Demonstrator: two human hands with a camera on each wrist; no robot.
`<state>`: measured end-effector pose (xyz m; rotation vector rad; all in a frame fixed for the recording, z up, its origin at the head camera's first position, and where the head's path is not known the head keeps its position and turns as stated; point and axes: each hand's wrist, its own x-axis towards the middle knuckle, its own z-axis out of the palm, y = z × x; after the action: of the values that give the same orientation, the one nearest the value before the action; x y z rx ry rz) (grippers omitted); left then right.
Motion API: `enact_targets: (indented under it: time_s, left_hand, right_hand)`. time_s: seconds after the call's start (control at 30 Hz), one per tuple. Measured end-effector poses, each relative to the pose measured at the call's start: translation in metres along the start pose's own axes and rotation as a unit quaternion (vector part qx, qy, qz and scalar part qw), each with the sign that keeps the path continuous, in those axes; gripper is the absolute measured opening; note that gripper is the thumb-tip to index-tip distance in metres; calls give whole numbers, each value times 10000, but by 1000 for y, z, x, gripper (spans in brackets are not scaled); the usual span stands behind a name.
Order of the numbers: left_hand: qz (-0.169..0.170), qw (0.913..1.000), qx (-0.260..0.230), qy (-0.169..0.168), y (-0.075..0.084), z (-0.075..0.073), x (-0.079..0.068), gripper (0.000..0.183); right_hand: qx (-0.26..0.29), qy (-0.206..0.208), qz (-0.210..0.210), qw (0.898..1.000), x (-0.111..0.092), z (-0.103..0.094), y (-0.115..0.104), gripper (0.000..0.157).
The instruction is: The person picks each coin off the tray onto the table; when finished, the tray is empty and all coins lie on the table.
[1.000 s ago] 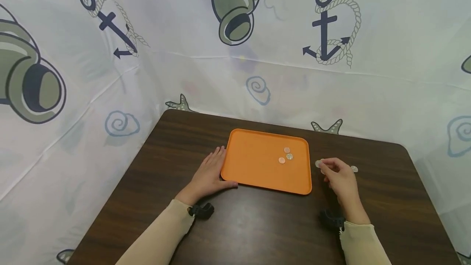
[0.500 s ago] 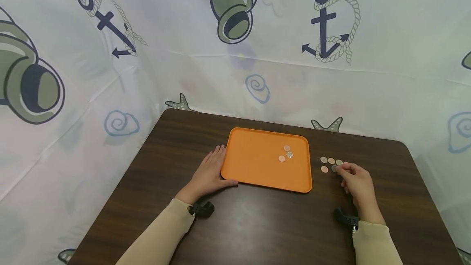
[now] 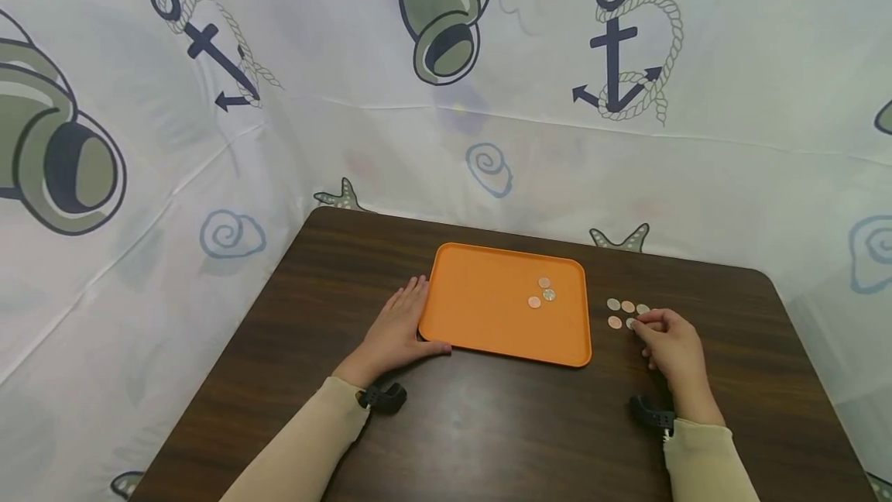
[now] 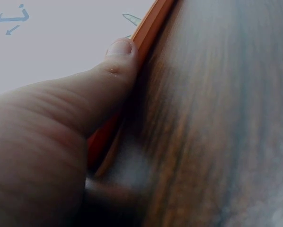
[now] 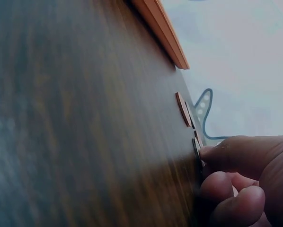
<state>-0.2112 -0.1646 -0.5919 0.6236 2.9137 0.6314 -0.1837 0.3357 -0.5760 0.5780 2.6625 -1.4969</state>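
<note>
My right hand (image 3: pixel 676 351) is over the table just right of the orange tray, thumb and fingertips pinching the edge of a silvery coin (image 3: pixel 630 324). In the right wrist view, the thumb (image 5: pixel 226 153) meets this thin coin (image 5: pixel 196 147) close to the tabletop. Beside it lie another coin (image 3: pixel 615 322) and a row of coins (image 3: pixel 628 307) behind. My left hand (image 3: pixel 397 335) rests against the near left corner of the tray (image 3: pixel 481 316), fingers straight along its left side. Its thumb (image 4: pixel 120 66) lies along the front rim.
Three coins (image 3: pixel 549 295) lie in the right part of the tray, two coppery and one silvery. The dark wooden table (image 3: pixel 446 424) meets a white patterned cloth (image 3: pixel 543 177) behind and at the sides. Black wrist cameras (image 3: pixel 383 399) are strapped on both wrists.
My right hand has moved right from beside the tray, revealing several coins, then shifted slightly left with the silvery coin. A coin formerly seen farther right no longer shows there. My left hand stays put.
</note>
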Motion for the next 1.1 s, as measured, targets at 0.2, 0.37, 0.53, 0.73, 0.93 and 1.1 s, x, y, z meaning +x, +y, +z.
enact_targets:
  time_s: [0.2,0.37,0.53,0.73,0.93,1.1]
  left_hand:
    - [24,10000,-13,42,-2,4,-1,137]
    - [13,10000,-51,63,-4,6,-3,137]
    - [-14,10000,-81,39,-3,6,-5,136]
    - [53,9999,8,113,-1,3,-2,135]
    - [29,10000,-25,69,1,2,0,135]
    - [83,9999,-37,99,0,0,-1,136]
  right_hand:
    - [-160,-7,-96,9998,-1,-1,-2,36]
    - [-187,-19,-114,9998,-2,0,-3,34]
    - [-84,17,-140,9999,-2,2,-3,33]
    - [239,190,3,9995,1,2,-1,38]
    - [735,358,92,9966,-2,0,-6,38]
    - [241,395,-716,9964,-23,-3,-45,34]
